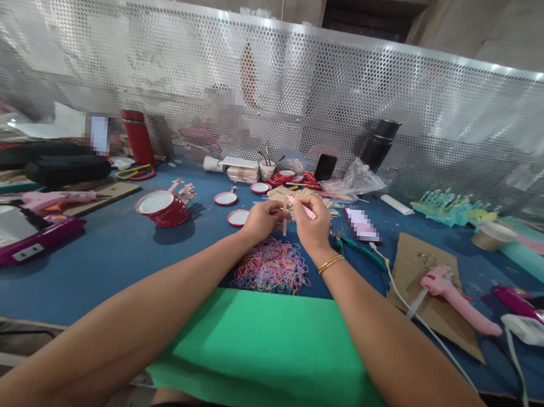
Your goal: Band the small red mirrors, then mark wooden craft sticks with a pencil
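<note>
My left hand (262, 220) is closed, pinching a thin flat wooden stick (284, 229) that stands roughly upright. Close beside it, my right hand (315, 226) is wrapped round a slim pink pen-like thing (310, 213), its tip near the top of the stick. Whether the tip touches the wood is too small to tell. Just below both hands lies a heap of small multicoloured rubber bands (275, 268). Behind the hands, more flat wooden sticks (272, 193) are spread on the blue table. A gold bracelet (331, 264) circles my right wrist.
Red-rimmed round discs (226, 198) and a tilted stack of them (161, 204) lie left. Green-handled pliers (363, 252), a phone (363, 224) and a pink glue gun (460, 295) on cardboard are right. A green sheet (268, 338) covers the near edge; a perforated metal panel (280, 75) stands behind.
</note>
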Available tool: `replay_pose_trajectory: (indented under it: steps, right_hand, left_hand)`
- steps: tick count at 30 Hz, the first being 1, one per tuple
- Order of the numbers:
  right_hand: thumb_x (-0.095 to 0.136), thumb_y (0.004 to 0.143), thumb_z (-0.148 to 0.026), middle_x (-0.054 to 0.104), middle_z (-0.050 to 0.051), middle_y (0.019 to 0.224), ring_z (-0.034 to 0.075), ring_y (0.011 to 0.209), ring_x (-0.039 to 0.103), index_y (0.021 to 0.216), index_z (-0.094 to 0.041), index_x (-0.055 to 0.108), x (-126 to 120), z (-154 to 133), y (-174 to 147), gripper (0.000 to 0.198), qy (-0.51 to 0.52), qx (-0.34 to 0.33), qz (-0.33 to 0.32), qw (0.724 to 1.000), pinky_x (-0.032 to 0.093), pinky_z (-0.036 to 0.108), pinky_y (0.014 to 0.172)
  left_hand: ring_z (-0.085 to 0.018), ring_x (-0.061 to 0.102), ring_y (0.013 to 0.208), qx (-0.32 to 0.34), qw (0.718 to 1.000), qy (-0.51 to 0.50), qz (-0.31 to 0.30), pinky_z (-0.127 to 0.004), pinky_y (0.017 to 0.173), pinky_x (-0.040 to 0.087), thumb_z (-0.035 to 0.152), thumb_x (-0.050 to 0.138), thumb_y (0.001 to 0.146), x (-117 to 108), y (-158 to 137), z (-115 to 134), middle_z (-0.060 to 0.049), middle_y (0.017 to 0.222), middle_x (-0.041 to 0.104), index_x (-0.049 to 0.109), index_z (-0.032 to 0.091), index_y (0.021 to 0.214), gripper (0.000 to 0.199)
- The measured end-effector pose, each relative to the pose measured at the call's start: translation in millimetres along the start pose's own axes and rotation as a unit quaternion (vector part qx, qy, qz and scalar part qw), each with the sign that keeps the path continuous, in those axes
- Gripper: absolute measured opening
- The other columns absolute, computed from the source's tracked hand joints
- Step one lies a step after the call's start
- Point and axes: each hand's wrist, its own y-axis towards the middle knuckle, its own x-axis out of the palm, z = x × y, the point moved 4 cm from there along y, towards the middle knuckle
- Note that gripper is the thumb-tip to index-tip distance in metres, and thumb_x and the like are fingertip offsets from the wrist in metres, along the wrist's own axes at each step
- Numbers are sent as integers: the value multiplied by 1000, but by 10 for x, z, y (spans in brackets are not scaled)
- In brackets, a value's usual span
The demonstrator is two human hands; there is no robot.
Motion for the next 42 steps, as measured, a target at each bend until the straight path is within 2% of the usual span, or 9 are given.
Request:
replay_pose_trajectory:
  steps: [4, 9, 15, 21, 27, 32, 39, 42]
  right_hand:
    - [60, 84, -32, 65, 0, 74, 17, 71, 59, 75, -21, 61, -7, 53, 6, 15, 5, 14, 12, 1000, 45, 29, 70]
    - [62, 85, -35, 64, -1, 72, 16, 68, 58, 73, -21, 60, 4, -33, -6, 18, 9, -9, -7, 1000, 44, 29, 69]
    - [61, 84, -31, 65, 0, 73, 17, 71, 60, 74, -21, 61, -17, 38, 4, 14, 14, 14, 12, 1000, 45, 30, 70]
    - [62, 85, -36, 64, -1, 72, 16, 69, 57, 73, -21, 60, 10, -25, -17, 19, 16, 0, -13, 1000, 45, 29, 70]
    - [61, 84, -33, 66, 0, 74, 17, 71, 59, 74, -21, 61, -12, 41, -1, 15, 6, 19, 10, 1000, 45, 29, 70]
    - [62, 86, -37, 65, 0, 73, 16, 69, 58, 73, -21, 60, 13, -27, -17, 20, 16, -4, -12, 1000, 45, 29, 70]
    - [61, 84, -32, 65, 0, 74, 17, 71, 59, 75, -21, 61, -10, 33, -1, 15, 7, 15, 8, 1000, 45, 29, 70]
    - [61, 86, -35, 64, -1, 73, 16, 69, 58, 73, -21, 60, 5, -8, -10, 18, 13, 5, -5, 1000, 45, 29, 69]
  left_hand:
    - [-21, 71, 72, -4, 1000, 8, 0, -27, 59, 56, 37, 82, 63, 3, -4, 10, -5, 78, 74, 73, 16, 95, 39]
    - [-19, 70, 67, -1, 1000, -1, -2, -27, 58, 56, 38, 80, 64, 9, -2, 5, -5, 77, 74, 74, 15, 94, 38]
    - [-21, 71, 71, 1, 1000, 8, -1, -27, 58, 56, 38, 82, 62, 1, 0, 5, -5, 77, 74, 73, 16, 94, 40]
    - [-17, 68, 64, 0, 1000, -6, -3, -27, 58, 56, 38, 81, 63, 3, 8, -11, -5, 77, 74, 73, 15, 91, 37]
    - [-21, 71, 72, -4, 1000, 6, 0, -28, 59, 56, 36, 82, 62, 0, -3, 11, -5, 78, 74, 73, 16, 93, 38]
    - [-19, 69, 66, -5, 1000, -4, 0, -27, 57, 55, 36, 80, 64, 11, -10, 15, -5, 78, 74, 73, 15, 93, 36]
    - [-21, 71, 71, -5, 1000, 5, 1, -27, 59, 56, 36, 81, 63, 3, -6, 9, -5, 77, 74, 72, 16, 93, 37]
    - [-19, 69, 67, -6, 1000, -6, -1, -27, 59, 56, 35, 81, 63, 11, -9, 13, -5, 76, 73, 72, 16, 91, 35]
